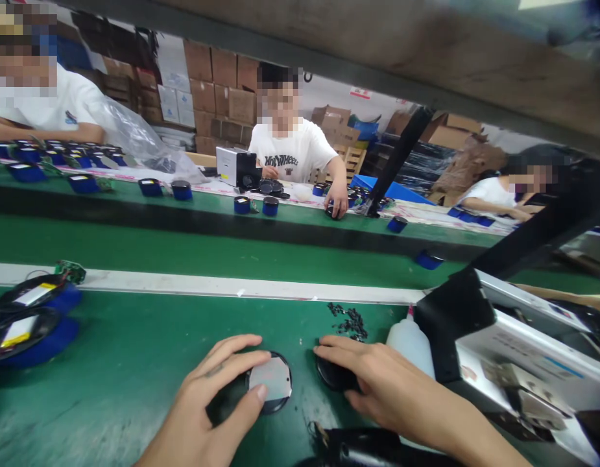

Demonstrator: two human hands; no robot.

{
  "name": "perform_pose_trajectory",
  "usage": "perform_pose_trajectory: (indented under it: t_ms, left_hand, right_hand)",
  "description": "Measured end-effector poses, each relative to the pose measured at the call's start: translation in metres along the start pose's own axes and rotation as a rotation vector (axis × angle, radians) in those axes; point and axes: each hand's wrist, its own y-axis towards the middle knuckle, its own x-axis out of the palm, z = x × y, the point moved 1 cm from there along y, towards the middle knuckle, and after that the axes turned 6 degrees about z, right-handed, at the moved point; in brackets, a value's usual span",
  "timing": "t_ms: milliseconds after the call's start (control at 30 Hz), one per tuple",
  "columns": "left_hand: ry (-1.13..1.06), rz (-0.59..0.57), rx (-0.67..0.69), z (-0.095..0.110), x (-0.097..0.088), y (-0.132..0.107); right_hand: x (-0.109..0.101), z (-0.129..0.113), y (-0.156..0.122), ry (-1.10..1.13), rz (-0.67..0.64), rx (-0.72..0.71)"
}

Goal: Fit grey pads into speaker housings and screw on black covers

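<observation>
My left hand [222, 389] curves its fingers and thumb around a round black disc with a grey, film-like face [270, 379], which lies on the green work surface. To its right, my right hand [372, 373] is closed over a round black part [335, 375]. The fingers cover much of that part, so its face is hidden. A small pile of black screws [351, 321] lies just beyond my right hand. Beside that wrist stands a white squeeze bottle [410, 344] with a reddish tip.
Blue-and-black round units with batteries [32, 337] sit at left. A black tool [368, 447] lies at the near edge, a metal-sided machine [533, 357] at right. Co-workers sit beyond the belt [207, 250]; one hand [337, 196] touches a unit. A shelf beam [329, 84] crosses overhead.
</observation>
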Motion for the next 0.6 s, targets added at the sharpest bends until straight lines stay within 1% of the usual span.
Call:
perform_pose_trajectory:
  t_ms: [100, 200, 233, 333, 400, 467, 533, 600]
  left_hand:
    - [-0.017, -0.007, 0.034, -0.001, -0.006, -0.003]
    - [0.028, -0.042, 0.003, -0.005, -0.008, -0.007]
    - [0.039, -0.044, 0.016, -0.005, -0.009, -0.008]
    - [0.031, -0.010, 0.126, -0.003, -0.011, -0.009]
    - [0.024, 0.040, 0.202, 0.001, -0.013, -0.010]
    - [0.015, 0.116, 0.225, 0.007, -0.014, -0.014]
    - [-0.011, 0.201, 0.231, 0.012, -0.015, -0.019]
    - [-0.043, 0.227, 0.265, 0.017, -0.014, -0.024]
  right_hand:
    - [0.000, -0.002, -0.002, 0.116, 0.089, -0.002]
    - [0.000, 0.000, -0.010, 0.313, 0.194, 0.020]
    - [-0.001, 0.000, -0.013, 0.369, 0.213, 0.043]
    - [-0.003, -0.002, -0.018, 0.485, 0.195, 0.126]
    - [-0.005, -0.008, -0.016, 0.586, 0.171, 0.131]
    - [-0.006, -0.019, -0.012, 0.785, 0.139, 0.076]
    - [-0.003, -0.032, -0.005, 1.038, 0.095, -0.001]
    - [0.001, -0.048, 0.003, 1.255, 0.077, 0.008]
